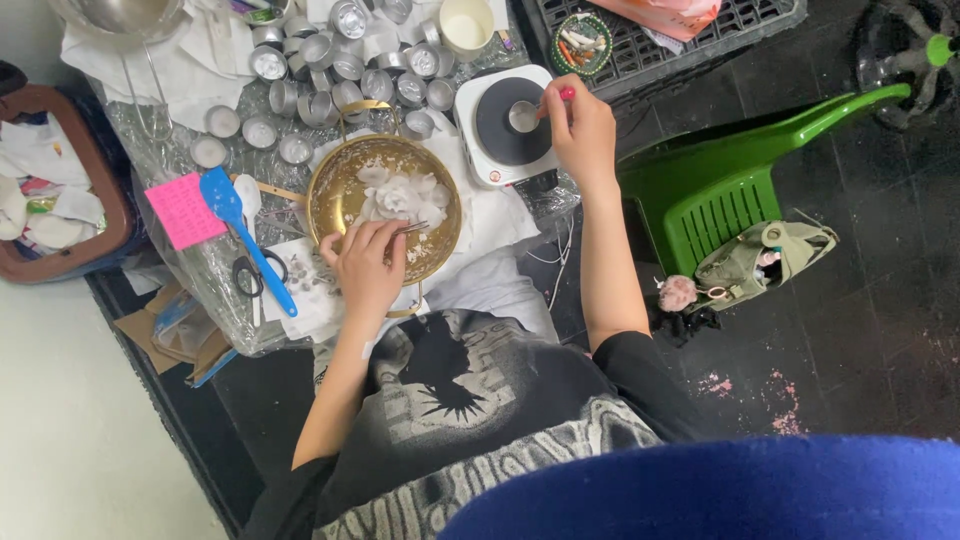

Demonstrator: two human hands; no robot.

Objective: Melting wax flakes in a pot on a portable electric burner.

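tweezers pinched in left hand over gold bowl – right hand grips tin cup on hotplate; many cups unfilled.

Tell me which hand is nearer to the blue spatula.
Left. The left hand sits at the gold bowl's near rim, just right of the blue spatula. The right hand is farther off, at the small hot plate.
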